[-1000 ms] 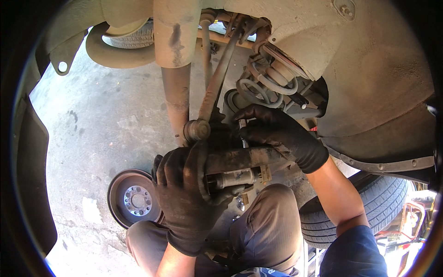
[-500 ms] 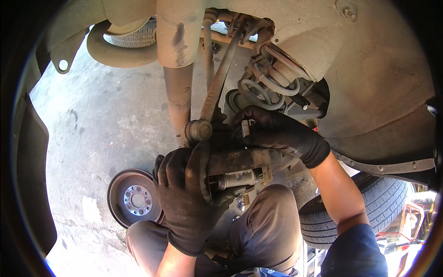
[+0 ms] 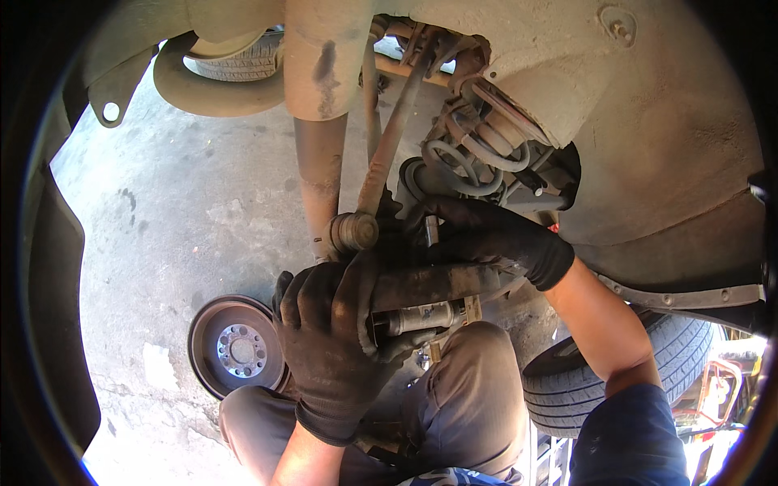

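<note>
My left hand (image 3: 331, 328), in a black work glove, is wrapped over the left end of a dark, dirty metal housing (image 3: 438, 283). Its thumb lies below an opening in the housing, where a pale metal cylinder (image 3: 421, 317) sits lengthwise. Behind the housing, my gloved right hand (image 3: 478, 235) is curled round a short silver metal piece (image 3: 432, 231); its far fingertips are in shadow. Just above my left hand is the round bushing end (image 3: 354, 232) of a long rusty suspension link (image 3: 389, 150).
A coil spring (image 3: 466, 166) stands beyond my right hand. Left of the link hangs a thick shock absorber (image 3: 320, 154). A brake drum or disc (image 3: 239, 348) lies on the concrete floor at left; a tyre (image 3: 624, 373) is at right. The wheel-arch liner (image 3: 673, 121) curves overhead.
My right hand has lowered slightly and its fingers have shifted about the silver piece. My left hand keeps its hold. The whole view has moved a little.
</note>
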`<act>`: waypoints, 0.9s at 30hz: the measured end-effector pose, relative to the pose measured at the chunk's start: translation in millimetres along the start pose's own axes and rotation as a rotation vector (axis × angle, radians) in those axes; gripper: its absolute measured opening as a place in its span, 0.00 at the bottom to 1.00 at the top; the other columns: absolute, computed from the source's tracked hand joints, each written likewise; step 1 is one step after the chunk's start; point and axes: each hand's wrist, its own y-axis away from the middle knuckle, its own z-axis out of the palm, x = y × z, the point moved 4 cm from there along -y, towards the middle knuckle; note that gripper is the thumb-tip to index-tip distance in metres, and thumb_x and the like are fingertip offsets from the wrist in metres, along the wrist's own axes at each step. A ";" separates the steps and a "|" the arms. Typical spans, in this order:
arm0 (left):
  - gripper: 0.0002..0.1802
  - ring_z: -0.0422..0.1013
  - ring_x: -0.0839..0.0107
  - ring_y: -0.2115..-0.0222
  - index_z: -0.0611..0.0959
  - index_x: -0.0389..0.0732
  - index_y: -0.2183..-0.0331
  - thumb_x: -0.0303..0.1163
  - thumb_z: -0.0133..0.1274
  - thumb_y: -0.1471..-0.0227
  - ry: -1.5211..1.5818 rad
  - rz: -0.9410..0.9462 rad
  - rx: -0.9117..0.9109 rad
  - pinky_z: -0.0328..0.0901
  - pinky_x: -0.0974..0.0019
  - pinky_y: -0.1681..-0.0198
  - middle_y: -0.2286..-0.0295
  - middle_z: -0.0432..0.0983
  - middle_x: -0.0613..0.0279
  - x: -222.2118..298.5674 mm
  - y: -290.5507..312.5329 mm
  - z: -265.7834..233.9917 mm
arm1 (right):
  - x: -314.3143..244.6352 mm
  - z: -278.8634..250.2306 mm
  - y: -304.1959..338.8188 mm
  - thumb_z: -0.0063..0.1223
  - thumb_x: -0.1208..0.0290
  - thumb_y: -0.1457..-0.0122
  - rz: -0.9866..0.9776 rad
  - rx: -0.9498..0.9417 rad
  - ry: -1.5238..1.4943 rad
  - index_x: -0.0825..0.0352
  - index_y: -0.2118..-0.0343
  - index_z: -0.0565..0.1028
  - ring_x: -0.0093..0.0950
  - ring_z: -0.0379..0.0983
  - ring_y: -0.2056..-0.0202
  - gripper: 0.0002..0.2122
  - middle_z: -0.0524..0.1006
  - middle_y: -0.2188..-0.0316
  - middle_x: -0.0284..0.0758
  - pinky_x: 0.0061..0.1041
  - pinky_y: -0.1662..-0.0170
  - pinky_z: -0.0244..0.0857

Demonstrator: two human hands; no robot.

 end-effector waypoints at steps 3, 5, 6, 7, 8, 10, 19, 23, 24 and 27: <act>0.62 0.68 0.41 0.47 0.71 0.44 0.42 0.58 0.80 0.77 0.003 -0.003 -0.010 0.64 0.38 0.41 0.48 0.70 0.46 -0.6 0.3 0.3 | -1.0 -1.2 2.7 0.62 0.73 0.34 -0.023 0.008 -0.058 0.67 0.38 0.70 0.20 0.71 0.43 0.23 0.75 0.46 0.32 0.25 0.38 0.66; 0.62 0.68 0.41 0.48 0.71 0.44 0.41 0.58 0.80 0.77 -0.012 0.007 -0.002 0.65 0.39 0.42 0.48 0.70 0.46 -0.1 0.2 0.1 | -0.8 -2.3 4.3 0.61 0.72 0.33 0.024 0.012 -0.020 0.68 0.37 0.69 0.20 0.71 0.42 0.23 0.75 0.45 0.32 0.25 0.38 0.66; 0.62 0.68 0.42 0.48 0.71 0.44 0.41 0.58 0.80 0.77 -0.012 -0.005 -0.011 0.65 0.39 0.43 0.49 0.70 0.46 -0.4 0.1 0.3 | 0.2 -3.2 5.0 0.61 0.72 0.32 0.084 0.022 0.062 0.68 0.36 0.69 0.21 0.71 0.42 0.23 0.75 0.44 0.32 0.25 0.37 0.65; 0.62 0.68 0.42 0.48 0.71 0.45 0.40 0.57 0.80 0.77 -0.009 0.006 0.004 0.66 0.40 0.44 0.49 0.70 0.47 0.2 -0.3 -0.1 | -0.6 -4.6 5.7 0.60 0.71 0.32 0.111 0.042 0.138 0.68 0.36 0.68 0.21 0.71 0.42 0.24 0.75 0.44 0.32 0.25 0.37 0.65; 0.62 0.68 0.42 0.48 0.71 0.45 0.40 0.57 0.80 0.77 -0.001 0.007 0.009 0.66 0.40 0.45 0.49 0.70 0.47 0.5 -0.7 0.1 | -2.2 -3.5 6.7 0.59 0.71 0.31 0.101 0.035 0.093 0.68 0.36 0.69 0.21 0.71 0.42 0.23 0.75 0.43 0.32 0.25 0.37 0.65; 0.62 0.68 0.42 0.49 0.71 0.45 0.40 0.56 0.80 0.77 0.006 0.011 0.021 0.67 0.41 0.46 0.50 0.70 0.47 1.2 -1.5 0.5 | -9.2 -0.4 8.7 0.58 0.70 0.30 0.000 0.011 -0.014 0.69 0.36 0.69 0.21 0.71 0.41 0.22 0.75 0.42 0.33 0.25 0.36 0.64; 0.61 0.70 0.46 0.54 0.72 0.46 0.41 0.52 0.81 0.79 0.010 -0.011 0.027 0.68 0.46 0.53 0.53 0.70 0.49 2.4 -1.9 -0.2 | -5.3 10.1 9.9 0.55 0.70 0.29 0.054 0.121 -0.168 0.68 0.36 0.73 0.22 0.71 0.40 0.20 0.76 0.41 0.34 0.25 0.34 0.64; 0.61 0.71 0.47 0.54 0.71 0.46 0.41 0.51 0.81 0.77 0.010 -0.001 0.035 0.68 0.46 0.53 0.53 0.70 0.50 4.7 -3.5 -1.9 | -0.7 5.7 4.1 0.57 0.70 0.30 0.084 0.154 -0.103 0.67 0.37 0.73 0.22 0.73 0.41 0.20 0.77 0.43 0.33 0.26 0.35 0.65; 0.61 0.71 0.47 0.54 0.71 0.46 0.40 0.51 0.81 0.77 0.007 0.001 0.036 0.68 0.46 0.53 0.53 0.70 0.50 4.8 -4.0 -2.1 | -0.3 5.4 4.1 0.58 0.70 0.30 0.085 0.136 -0.198 0.67 0.38 0.74 0.22 0.74 0.42 0.20 0.77 0.44 0.33 0.25 0.36 0.66; 0.62 0.71 0.46 0.54 0.71 0.46 0.39 0.52 0.81 0.76 0.011 -0.008 0.028 0.68 0.46 0.53 0.53 0.70 0.50 4.2 -3.5 -2.0 | 0.5 3.6 6.6 0.59 0.68 0.30 0.104 0.159 -0.287 0.67 0.39 0.75 0.22 0.75 0.45 0.19 0.79 0.46 0.33 0.24 0.37 0.67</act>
